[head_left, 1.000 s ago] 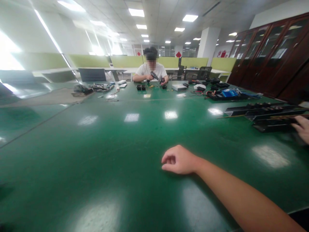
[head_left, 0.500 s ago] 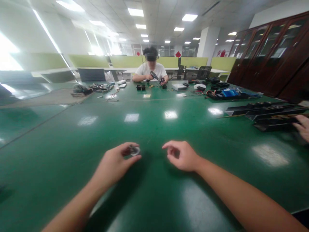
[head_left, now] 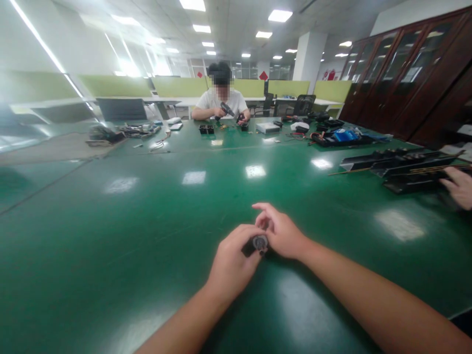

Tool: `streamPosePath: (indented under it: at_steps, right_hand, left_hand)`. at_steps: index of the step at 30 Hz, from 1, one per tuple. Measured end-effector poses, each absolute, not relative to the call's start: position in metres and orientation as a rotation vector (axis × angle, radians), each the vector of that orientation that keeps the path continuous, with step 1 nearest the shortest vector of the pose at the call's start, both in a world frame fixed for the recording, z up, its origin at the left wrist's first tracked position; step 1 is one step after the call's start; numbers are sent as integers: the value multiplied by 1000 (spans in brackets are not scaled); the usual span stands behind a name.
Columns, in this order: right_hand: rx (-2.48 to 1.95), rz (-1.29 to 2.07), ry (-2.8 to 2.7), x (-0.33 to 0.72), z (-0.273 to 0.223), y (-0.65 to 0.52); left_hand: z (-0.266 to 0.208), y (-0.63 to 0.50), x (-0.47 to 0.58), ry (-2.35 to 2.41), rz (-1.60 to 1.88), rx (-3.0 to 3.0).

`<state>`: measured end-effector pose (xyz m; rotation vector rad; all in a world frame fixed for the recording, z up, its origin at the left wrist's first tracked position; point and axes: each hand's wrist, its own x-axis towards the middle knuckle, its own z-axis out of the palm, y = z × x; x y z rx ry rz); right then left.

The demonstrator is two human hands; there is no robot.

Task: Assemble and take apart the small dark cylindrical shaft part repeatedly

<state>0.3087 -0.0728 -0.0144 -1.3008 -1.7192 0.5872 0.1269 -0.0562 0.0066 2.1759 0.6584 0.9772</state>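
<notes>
My left hand [head_left: 230,260] pinches a small round grey part [head_left: 260,242] between thumb and fingers, above the green table [head_left: 155,241]. The part looks metallic, with a ring-like face and a dark stub at its lower edge; its exact kind is unclear. Close on its right is my right hand [head_left: 285,236], index finger stretched out and the other fingers loosely bent. My right thumb is hidden behind the part and my left fingertips, so I cannot tell whether it touches the part. Nothing shows between the right fingers.
Black metal channels [head_left: 409,169] lie at the right, where another person's hand [head_left: 459,187] reaches in. Across the table a person [head_left: 221,103] holds a power drill [head_left: 227,109]. Toward the back are a white box [head_left: 268,128], black blocks [head_left: 206,129] and a blue item [head_left: 346,135].
My left hand has moved right with the round part, from well apart to right beside my right hand. The right hand stays nearly in place. The view has shifted slightly.
</notes>
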Motion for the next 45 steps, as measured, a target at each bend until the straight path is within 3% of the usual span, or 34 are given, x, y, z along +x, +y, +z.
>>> streamPosePath:
  at_steps: [45]
  right_hand:
    - [-1240, 656, -1824, 302, -1, -80]
  left_hand:
    - [8, -54, 118, 676, 879, 2126]
